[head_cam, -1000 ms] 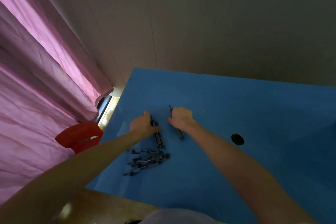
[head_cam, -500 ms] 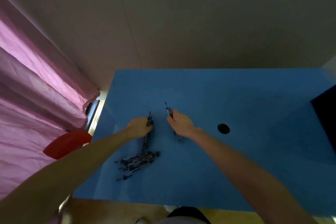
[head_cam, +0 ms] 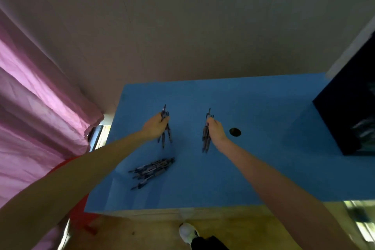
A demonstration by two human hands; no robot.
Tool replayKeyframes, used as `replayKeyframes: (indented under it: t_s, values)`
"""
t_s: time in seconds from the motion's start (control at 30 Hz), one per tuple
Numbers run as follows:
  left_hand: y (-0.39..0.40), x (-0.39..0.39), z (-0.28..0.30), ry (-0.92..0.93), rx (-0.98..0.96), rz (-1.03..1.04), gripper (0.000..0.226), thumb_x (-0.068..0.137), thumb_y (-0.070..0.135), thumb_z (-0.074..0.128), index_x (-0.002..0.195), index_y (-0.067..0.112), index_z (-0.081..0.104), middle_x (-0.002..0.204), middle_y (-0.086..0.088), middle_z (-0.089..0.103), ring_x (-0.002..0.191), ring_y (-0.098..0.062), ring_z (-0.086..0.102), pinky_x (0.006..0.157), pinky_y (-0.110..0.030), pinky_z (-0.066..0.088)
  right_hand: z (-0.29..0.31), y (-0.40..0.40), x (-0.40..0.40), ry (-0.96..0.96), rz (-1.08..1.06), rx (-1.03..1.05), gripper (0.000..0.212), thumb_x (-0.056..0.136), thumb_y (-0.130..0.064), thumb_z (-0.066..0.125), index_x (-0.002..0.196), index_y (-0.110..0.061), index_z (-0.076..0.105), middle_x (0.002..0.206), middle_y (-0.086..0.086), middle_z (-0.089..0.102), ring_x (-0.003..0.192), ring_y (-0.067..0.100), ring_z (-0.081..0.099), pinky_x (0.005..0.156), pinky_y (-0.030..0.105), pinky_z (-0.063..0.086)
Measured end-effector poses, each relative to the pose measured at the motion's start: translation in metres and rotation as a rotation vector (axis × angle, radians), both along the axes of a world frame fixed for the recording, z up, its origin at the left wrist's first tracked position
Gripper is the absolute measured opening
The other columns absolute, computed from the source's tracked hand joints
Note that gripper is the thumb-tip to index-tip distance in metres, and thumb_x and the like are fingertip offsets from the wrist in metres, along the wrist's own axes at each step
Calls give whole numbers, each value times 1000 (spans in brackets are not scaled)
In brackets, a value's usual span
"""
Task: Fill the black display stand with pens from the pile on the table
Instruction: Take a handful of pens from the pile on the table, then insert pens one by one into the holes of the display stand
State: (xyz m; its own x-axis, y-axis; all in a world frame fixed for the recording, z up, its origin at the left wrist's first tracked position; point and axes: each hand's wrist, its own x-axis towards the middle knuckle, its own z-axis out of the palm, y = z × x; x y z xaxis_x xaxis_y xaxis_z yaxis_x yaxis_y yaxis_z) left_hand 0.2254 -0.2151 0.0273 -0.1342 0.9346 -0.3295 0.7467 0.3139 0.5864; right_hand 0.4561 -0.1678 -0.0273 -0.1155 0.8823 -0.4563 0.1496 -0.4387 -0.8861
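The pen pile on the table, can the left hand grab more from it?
Probably not yet. The pile lies uncovered on the blue table, near the left hand, but that hand already grips a bunch of pens.

Both arms reach forward (apart), left grip point(head_cam: 156, 129) and right grip point(head_cam: 215, 130) curled closed.
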Motion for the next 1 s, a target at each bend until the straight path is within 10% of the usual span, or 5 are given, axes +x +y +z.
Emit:
replayKeyframes:
  t_s: [0.3,0.63,1.0]
  values:
    - [12,82,112,-275,200,4,40,109,36,39,85,10,58,86,-9,58,77,-25,51,74,-39,43,141,-26,94,290,-316,65,24,99,-20,41,79,-9,50,66,9,56,53,25,51,63,41,47]
    - [-17,229,177,-354,354,-305,30,109,34,38,97,11,53,83,-5,56,73,-20,54,76,-37,49,212,-66,219,94,-379,319,23,103,-23,45,94,-5,54,75,6,62,42,8,38,40,24,26]
    - [-19,418,209,-616,427,-293,24,102,28,58,103,4,62,69,-4,47,52,-12,37,46,-27,33,246,-98,404,12,-423,404,14,97,-11,57,111,-10,60,98,12,75,42,7,33,35,20,23]
